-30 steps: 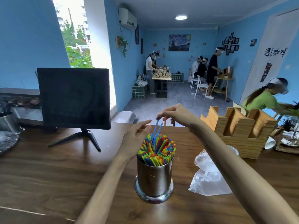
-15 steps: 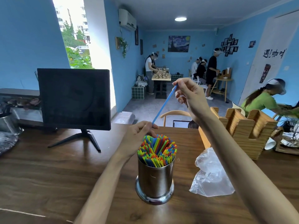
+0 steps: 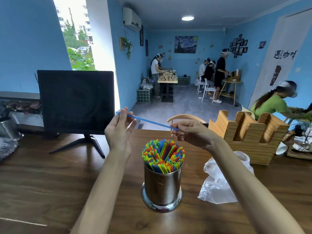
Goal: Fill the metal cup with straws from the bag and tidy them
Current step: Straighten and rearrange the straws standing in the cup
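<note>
Blue-walled room, dark wood counter (image 3: 42, 179) in front. Metal cup (image 3: 161, 186) upright at centre, packed with coloured straws (image 3: 163, 154). Above it, one blue straw (image 3: 148, 121) held nearly level between both hands: left hand (image 3: 118, 132) pinches its far end at the fingertips, right hand (image 3: 190, 132) pinches the near end, other fingers loosely curled. Clear plastic bag (image 3: 217, 184) lies crumpled just right of cup. Black monitor (image 3: 76, 100) behind left; wooden holder (image 3: 246, 134) behind right.
</note>
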Demonstrator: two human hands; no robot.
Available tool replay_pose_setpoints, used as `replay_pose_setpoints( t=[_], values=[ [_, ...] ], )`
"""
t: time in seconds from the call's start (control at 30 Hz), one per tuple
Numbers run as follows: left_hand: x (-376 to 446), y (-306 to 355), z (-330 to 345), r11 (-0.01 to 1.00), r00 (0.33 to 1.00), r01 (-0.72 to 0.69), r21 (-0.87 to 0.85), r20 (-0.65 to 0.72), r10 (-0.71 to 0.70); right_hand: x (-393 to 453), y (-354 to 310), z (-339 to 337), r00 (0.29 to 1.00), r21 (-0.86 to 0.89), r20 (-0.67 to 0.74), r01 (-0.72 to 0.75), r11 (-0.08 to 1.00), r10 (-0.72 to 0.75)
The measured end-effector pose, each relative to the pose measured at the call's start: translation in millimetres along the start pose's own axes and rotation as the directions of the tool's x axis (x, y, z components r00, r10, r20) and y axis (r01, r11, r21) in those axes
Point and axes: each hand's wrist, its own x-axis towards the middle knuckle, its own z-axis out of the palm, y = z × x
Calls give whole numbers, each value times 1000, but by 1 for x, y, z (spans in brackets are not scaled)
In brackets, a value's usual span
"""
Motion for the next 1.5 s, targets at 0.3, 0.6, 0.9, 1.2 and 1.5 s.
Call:
replay_pose_setpoints(
  t=[0.3, 0.6, 0.9, 1.2, 1.5],
  values=[
    [-18, -17, 13, 791, 883, -451, 414, 338, 327, 31, 19, -3, 966, -796, -256, -198, 572, -23],
    [-17, -42, 0, 568, 835, -529, 631, 507, 214, 39, 21, 2, 976, -843, -217, -191, 502, 7],
    [-3, -48, -12, 453, 758, -541, 709, 644, -103, 42, 21, 9, 987, -837, -156, -147, 527, 28],
    [8, -51, -12, 617, 805, -349, 705, 562, -188, 34, -22, 4, 941, -771, -228, -17, 637, -251],
    [12, -52, -6, 625, 788, -318, 713, 566, -244, 19, -72, 8, 775, -579, -393, 209, 788, -494]
  ],
)
